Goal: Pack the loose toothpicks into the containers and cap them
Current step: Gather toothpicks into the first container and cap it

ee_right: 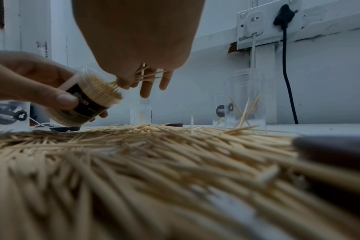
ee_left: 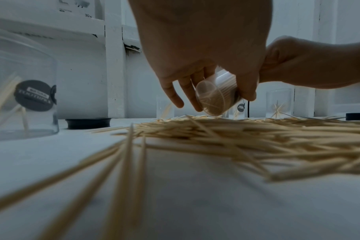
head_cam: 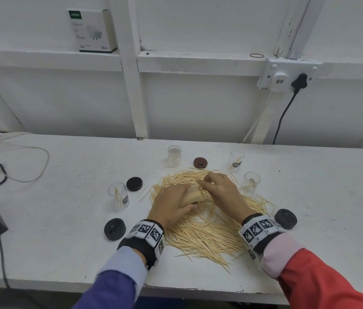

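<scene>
A wide heap of loose toothpicks (head_cam: 207,228) (ee_left: 247,138) (ee_right: 134,162) covers the middle of the white table (head_cam: 64,253). My left hand (head_cam: 174,206) (ee_left: 197,91) grips a clear container (head_cam: 192,195) (ee_left: 216,97) (ee_right: 88,100), tilted on its side above the heap and packed full of toothpicks. My right hand (head_cam: 216,186) (ee_right: 142,79) pinches a small bunch of toothpicks (ee_right: 150,76) right at the container's open mouth.
Nearly empty clear containers stand at the left (head_cam: 119,196), far middle (head_cam: 174,156) and right (head_cam: 236,160) (head_cam: 251,182). Black caps (head_cam: 134,184) (head_cam: 114,229) (head_cam: 285,219) and a brown cap (head_cam: 200,162) lie around the heap. Cables (head_cam: 20,166) trail at the far left.
</scene>
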Demonstrator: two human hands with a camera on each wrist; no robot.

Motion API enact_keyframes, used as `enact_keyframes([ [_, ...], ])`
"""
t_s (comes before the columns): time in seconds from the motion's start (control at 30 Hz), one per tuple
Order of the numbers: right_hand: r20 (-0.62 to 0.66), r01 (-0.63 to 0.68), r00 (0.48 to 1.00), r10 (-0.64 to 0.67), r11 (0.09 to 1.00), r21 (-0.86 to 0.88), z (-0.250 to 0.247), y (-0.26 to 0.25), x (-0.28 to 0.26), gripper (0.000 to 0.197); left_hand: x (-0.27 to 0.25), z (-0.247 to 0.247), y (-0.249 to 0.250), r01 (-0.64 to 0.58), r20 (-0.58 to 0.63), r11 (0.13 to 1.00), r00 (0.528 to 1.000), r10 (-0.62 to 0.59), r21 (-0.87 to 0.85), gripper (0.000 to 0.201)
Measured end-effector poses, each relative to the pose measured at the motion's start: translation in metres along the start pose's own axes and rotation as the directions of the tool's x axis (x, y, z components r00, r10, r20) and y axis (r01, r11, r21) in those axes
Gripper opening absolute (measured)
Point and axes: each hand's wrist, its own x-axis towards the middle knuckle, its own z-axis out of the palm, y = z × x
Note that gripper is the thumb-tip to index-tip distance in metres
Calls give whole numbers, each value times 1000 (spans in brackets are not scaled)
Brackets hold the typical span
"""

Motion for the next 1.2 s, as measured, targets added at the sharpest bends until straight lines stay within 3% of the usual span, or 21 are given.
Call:
enact_keyframes([
  [0.23,66,-68,996,60,990,124,-1,-3,-1,49,-1,0,0,-13,20,1000,1000,13,1,65],
  [0.53,-1,-153,988,156,971,185,-8,-5,0,5,0,0,-2,15,-10,1000,1000,-15,-5,62],
  [0.93,98,-157,986,136,955,251,-3,-2,-1,5,0,0,-1,-45,37,999,998,46,-17,61],
  [1.2,112,-168,984,141,944,284,-4,-3,-2,20,2,3,-4,-43,18,999,999,43,-19,59],
])
